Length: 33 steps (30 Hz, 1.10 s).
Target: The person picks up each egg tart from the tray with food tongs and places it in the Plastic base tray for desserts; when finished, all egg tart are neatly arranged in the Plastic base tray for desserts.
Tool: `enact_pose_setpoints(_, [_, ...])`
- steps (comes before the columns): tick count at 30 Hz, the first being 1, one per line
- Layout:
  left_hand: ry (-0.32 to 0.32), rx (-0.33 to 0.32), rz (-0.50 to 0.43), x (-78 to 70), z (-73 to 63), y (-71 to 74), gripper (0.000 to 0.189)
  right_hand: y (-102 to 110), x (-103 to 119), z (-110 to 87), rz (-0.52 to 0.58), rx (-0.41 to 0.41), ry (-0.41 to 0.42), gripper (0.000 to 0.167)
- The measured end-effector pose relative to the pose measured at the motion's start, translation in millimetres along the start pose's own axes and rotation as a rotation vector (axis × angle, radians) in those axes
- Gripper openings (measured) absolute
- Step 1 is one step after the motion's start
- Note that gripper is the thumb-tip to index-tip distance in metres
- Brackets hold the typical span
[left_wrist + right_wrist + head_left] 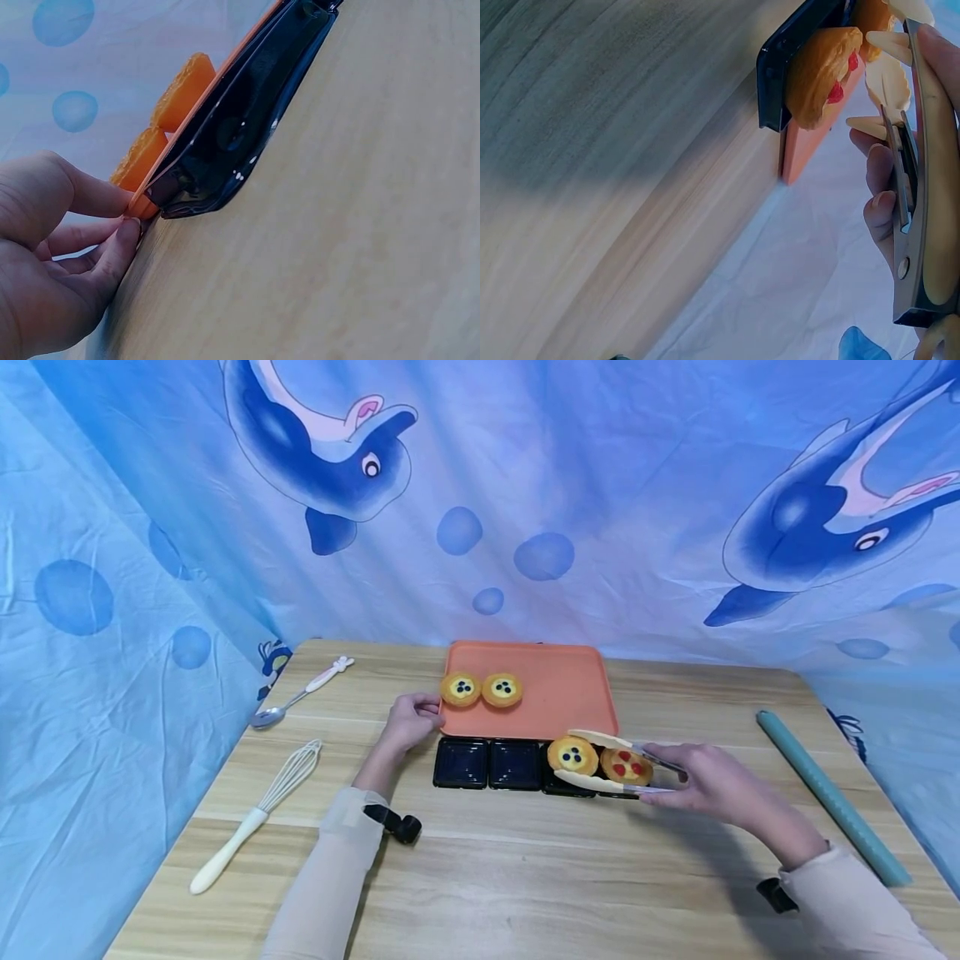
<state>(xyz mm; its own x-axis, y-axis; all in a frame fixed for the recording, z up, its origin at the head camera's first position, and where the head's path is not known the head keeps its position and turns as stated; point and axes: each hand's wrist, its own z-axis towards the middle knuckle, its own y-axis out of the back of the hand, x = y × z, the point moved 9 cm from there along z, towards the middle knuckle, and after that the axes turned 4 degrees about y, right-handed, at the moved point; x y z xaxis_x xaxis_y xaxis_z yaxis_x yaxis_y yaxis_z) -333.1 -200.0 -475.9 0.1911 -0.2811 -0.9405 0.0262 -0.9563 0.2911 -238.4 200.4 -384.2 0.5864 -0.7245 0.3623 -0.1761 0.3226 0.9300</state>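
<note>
My left hand (411, 723) pinches the left front corner of an orange tray (562, 685) between thumb and fingers. Two blueberry tarts (502, 691) sit side by side at that tray's left. In front of it lies a row of black square compartments (461, 763). My right hand (705, 781) grips tongs (592, 782) with cream-coloured tips. Those tips lie on either side of another blueberry tart (572, 756) at the third compartment; whether they press on it I cannot tell. A tart with red berries (823, 79) rests in the rightmost compartment, between the tong arms as seen from the head.
On the wooden table (480, 877), a spoon (300, 693) and a whisk (258, 814) lie at the left. A long green rod (832, 797) lies along the right side. Blue dolphin-printed cloth (495, 468) hangs behind the table.
</note>
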Motion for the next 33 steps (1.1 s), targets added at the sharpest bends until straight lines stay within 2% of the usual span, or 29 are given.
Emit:
enact_pose_setpoints(12, [-0.008, 0.006, 0.011, -1.7, 0.2, 0.4, 0.041, -3, 1, 2.4, -0.007, -0.007, 0.016, 0.075])
enact_pose_setpoints(23, [-0.022, -0.001, 0.009, -2.8, 0.4, 1.9, 0.04, 10, 1, 2.4, -0.016, -0.06, -0.032, 0.097])
enact_pose_setpoints(33, [-0.015, 0.007, 0.002, 1.6, -1.6, 0.6, 0.04, 19, 2, 4.9, -0.031, -0.101, -0.008, 0.098])
